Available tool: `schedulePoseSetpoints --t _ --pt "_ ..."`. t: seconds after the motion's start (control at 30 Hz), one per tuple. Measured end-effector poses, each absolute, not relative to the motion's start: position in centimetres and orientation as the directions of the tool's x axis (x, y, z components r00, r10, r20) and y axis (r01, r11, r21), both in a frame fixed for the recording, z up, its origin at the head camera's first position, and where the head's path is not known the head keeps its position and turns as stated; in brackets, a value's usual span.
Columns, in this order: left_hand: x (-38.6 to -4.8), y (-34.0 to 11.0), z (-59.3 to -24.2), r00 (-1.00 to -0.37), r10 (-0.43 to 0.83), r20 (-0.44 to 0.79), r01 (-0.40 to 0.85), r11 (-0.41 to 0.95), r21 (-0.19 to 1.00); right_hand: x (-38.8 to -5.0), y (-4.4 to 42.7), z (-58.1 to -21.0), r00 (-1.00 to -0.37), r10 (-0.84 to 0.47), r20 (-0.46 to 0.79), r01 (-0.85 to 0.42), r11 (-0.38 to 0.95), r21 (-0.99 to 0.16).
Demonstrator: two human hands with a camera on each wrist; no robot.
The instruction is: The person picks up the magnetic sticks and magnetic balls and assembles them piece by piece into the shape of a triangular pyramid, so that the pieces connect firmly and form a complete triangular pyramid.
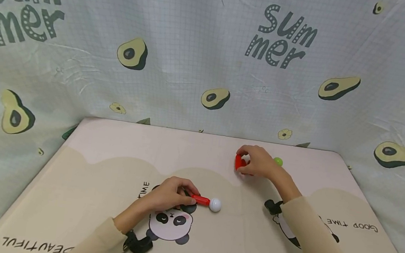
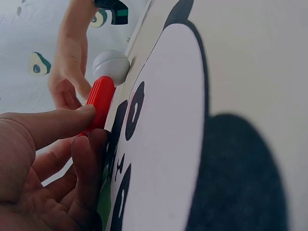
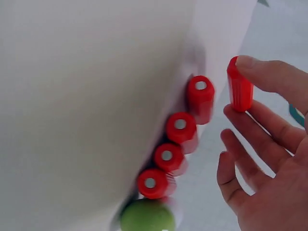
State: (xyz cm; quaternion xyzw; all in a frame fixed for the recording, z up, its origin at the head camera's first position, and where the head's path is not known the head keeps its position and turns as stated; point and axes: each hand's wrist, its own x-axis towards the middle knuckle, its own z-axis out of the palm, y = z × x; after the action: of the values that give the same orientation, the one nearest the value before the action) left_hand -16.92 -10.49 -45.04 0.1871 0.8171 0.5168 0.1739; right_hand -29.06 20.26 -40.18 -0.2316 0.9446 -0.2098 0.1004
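And here, just below the centre of the head view, a red stick [image 1: 201,200] is being pinched between thumb and fingers by the left hand [image 1: 169,194], with a white ball [image 1: 215,205] set against its right-hand end. That hand is held over a printed panda face [image 1: 170,224] on the table mat [image 1: 105,173].

Across to the right of centre, and a grasp is seen there too! In the right-wrist view, a 2nd red stick [image 3: 240,87] is held nearly upright, clasped between the thumb and a fingertip of the right hand [image 3: 276,178]; its other fingers are loosely bent. Just left of it, 4 more red sticks [image 3: 180,126] are lined up close together in a slanting row, a grey disc shown on the end of each. At the bottom of that frame, next to the lowest stick, a green ball [image 3: 147,217] is seen, cut off by the edge. The whole scene is backed by a pale cloth [image 1: 181,22] printed with avocados, spread across the upper half of the head view.
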Motion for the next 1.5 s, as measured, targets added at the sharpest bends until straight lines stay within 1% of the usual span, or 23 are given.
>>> schedulePoseSetpoints --t 0.17,0.3,0.4,0.57,0.67,0.77,0.93,1.2,1.37,1.5 --pt "-16.9 -10.4 -45.1 -0.870 0.485 -0.090 0.130 0.401 0.907 -28.0 20.4 -39.7 -0.845 -0.535 -0.017 -0.473 0.761 -0.443" --pt "-16.9 -10.4 -45.1 -0.871 0.484 -0.086 0.134 0.403 0.906 -26.6 20.5 -39.5 -0.821 -0.570 0.023 -0.493 0.689 -0.531" --pt "-16.9 -10.4 -45.1 -0.872 0.481 -0.088 0.132 0.405 0.905 -25.5 20.4 -39.6 -0.815 -0.578 0.030 -0.470 0.630 -0.619" --pt "-16.9 -10.5 -45.0 -0.873 0.481 -0.087 0.131 0.402 0.906 -23.8 20.3 -39.9 -0.812 -0.584 0.016 -0.386 0.515 -0.765" --pt "-17.0 -10.5 -45.1 -0.873 0.480 -0.087 0.130 0.400 0.907 -23.1 20.2 -40.3 -0.799 -0.601 0.010 -0.345 0.445 -0.826" --pt "-17.0 -10.6 -45.1 -0.875 0.477 -0.087 0.129 0.403 0.906 -22.7 20.3 -40.9 -0.784 -0.620 0.029 -0.364 0.421 -0.831" --pt "-17.1 -10.5 -45.1 -0.873 0.481 -0.085 0.133 0.401 0.907 -22.3 20.4 -41.9 -0.777 -0.629 0.035 -0.399 0.450 -0.799" --pt "-17.2 -10.5 -45.3 -0.873 0.480 -0.084 0.133 0.400 0.907 -22.1 20.4 -42.7 -0.762 -0.647 -0.004 -0.392 0.467 -0.792" --pt "-17.2 -10.5 -45.3 -0.873 0.480 -0.088 0.129 0.400 0.907 -21.9 20.2 -42.8 -0.746 -0.665 -0.040 -0.354 0.447 -0.822" --pt "-17.2 -10.5 -45.3 -0.872 0.480 -0.092 0.128 0.406 0.905 -21.7 20.0 -42.8 -0.750 -0.658 -0.064 -0.332 0.458 -0.824"
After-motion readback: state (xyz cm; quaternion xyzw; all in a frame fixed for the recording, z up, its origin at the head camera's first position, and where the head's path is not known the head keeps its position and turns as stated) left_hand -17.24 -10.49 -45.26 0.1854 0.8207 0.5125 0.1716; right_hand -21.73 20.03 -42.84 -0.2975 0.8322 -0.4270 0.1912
